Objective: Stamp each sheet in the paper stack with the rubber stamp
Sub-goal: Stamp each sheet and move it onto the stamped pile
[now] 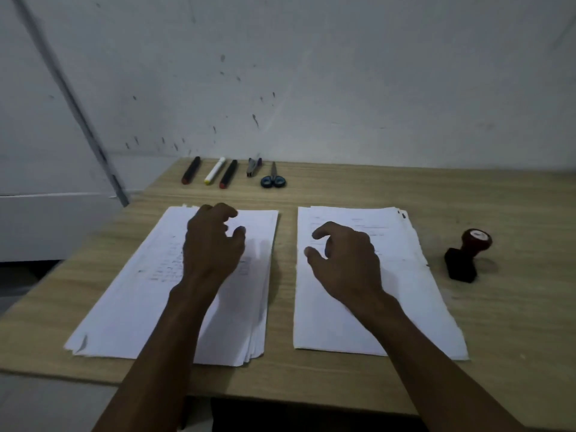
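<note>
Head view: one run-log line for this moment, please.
left hand over left stack, empty | right hand over right stack, empty | stamp untouched

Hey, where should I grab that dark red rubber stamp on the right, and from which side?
Take the dark red rubber stamp by its round knob handle, coming from above with the right hand. It stands on its black base with the knob tilted up and clear.

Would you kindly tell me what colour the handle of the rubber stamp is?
Dark red, with a black base; the rubber stamp shows best in the head view.
</note>
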A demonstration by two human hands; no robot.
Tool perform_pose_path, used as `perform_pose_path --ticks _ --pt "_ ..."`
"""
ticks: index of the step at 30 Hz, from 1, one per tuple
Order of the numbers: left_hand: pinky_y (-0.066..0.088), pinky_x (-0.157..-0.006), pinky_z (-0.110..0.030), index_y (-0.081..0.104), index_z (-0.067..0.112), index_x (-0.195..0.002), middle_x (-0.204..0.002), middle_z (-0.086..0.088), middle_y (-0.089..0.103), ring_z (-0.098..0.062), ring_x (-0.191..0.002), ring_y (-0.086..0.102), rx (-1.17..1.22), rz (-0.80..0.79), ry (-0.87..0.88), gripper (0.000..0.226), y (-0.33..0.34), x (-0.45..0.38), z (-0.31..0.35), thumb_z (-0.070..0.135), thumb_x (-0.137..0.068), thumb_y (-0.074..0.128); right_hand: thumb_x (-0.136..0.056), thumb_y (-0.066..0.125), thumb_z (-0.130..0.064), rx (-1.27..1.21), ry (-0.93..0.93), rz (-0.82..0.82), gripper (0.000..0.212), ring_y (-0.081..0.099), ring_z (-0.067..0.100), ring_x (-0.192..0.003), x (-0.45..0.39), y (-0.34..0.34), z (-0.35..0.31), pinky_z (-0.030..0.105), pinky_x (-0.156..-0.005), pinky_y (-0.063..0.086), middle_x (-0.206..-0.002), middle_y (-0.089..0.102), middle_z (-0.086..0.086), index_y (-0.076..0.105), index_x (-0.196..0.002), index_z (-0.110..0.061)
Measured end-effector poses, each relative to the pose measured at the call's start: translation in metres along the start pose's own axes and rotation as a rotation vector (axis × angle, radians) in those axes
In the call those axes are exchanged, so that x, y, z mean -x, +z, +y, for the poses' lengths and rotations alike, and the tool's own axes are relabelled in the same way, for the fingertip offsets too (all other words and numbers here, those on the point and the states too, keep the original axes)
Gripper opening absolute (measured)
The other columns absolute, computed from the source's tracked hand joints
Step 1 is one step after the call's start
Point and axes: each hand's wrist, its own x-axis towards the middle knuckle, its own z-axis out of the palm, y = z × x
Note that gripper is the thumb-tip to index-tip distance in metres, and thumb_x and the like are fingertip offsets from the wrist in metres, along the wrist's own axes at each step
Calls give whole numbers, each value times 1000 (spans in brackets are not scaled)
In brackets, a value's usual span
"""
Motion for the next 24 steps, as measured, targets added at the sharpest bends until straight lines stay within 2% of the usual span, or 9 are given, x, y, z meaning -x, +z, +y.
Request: perform_pose_path --ticks 3,6,10,13,17,21,24 --pt "53 -72 -33 68 12 -100 -100 -5 65 -16 -77 66 116 -87 148 24 29 4 34 15 -78 75 -85 69 -31 79 12 132 23 63 17 -87 0 -27 29 30 -71 49 -89 65 -4 67 -107 -23" --pt "51 -73 -31 67 15 -98 -98 2 63 -11 -77 63 172 -153 201 21 57 9 60 17 -78 75 -84 69 -22 144 51 273 22 62 24 -89 -3 -53 57 32 -67 46 -95 62 1 68 -105 -19" --pt "49 -76 -30 67 15 -96 -97 3 62 -12 -79 61 259 -216 229 18 91 15 94 15 -79 73 -75 73 -14 322 133 417 40 47 28 -107 -7 -79 95 33 -64 42 -109 52 7 63 -114 -16" --pt "49 -78 -34 67 16 -95 -94 6 57 -12 -84 60 256 -260 251 17 111 18 107 16 -79 72 -70 76 -19 422 257 402 57 37 32 -110 -9 -94 114 38 -69 43 -115 44 12 56 -123 -15" --pt "49 -75 -35 66 17 -92 -94 6 59 -14 -87 58 281 -275 262 17 124 24 106 24 -77 65 -75 74 -34 426 401 263 66 39 34 -116 -7 -103 129 39 -74 41 -124 43 13 45 -131 -18" --pt "43 -71 -29 67 13 -91 -93 2 64 -15 -86 58 291 -246 274 17 124 25 101 20 -76 66 -85 64 -30 364 460 192 38 55 35 -105 -5 -103 134 35 -72 36 -112 57 9 48 -118 -18" --pt "40 -76 -25 68 12 -90 -95 0 67 -18 -90 60 268 -247 263 16 122 24 94 20 -76 65 -91 59 -25 364 440 196 26 58 36 -101 -4 -104 135 35 -72 35 -110 59 9 49 -113 -16"
